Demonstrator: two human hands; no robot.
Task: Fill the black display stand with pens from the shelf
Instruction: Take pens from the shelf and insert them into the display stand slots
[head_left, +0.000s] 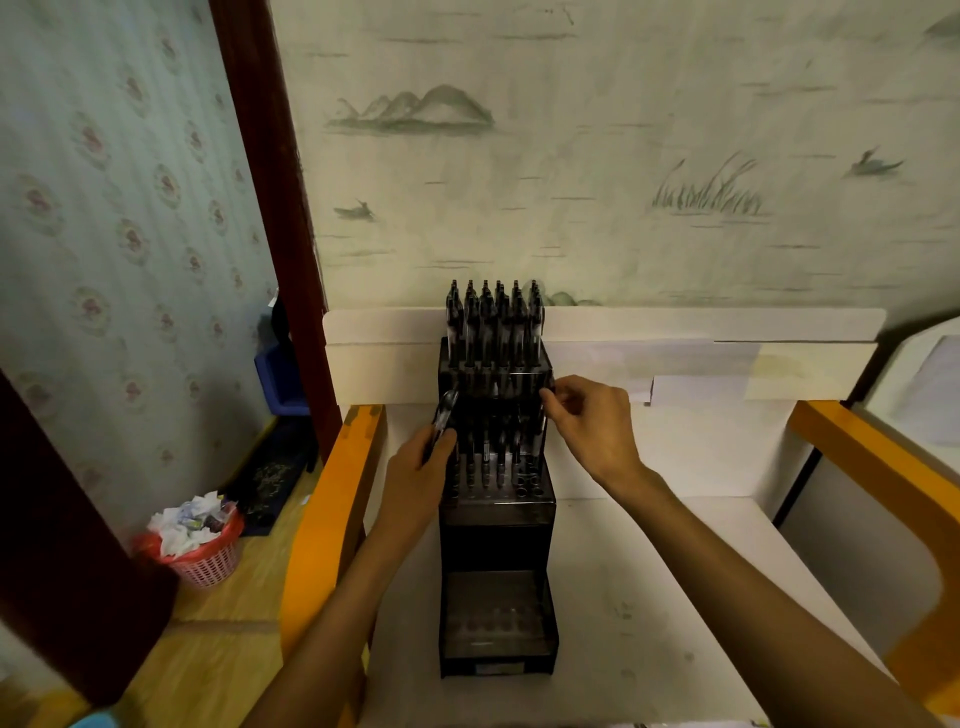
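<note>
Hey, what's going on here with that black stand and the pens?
A person is filling a tiered black stand on a white shelf with pens. The left hand grips a small bunch of pens beside the stand. The right hand pinches at a pen in the middle tier's right edge. The top tier is packed with pens, the middle tier is partly filled with open holes in front, and the bottom tier looks empty.
</note>
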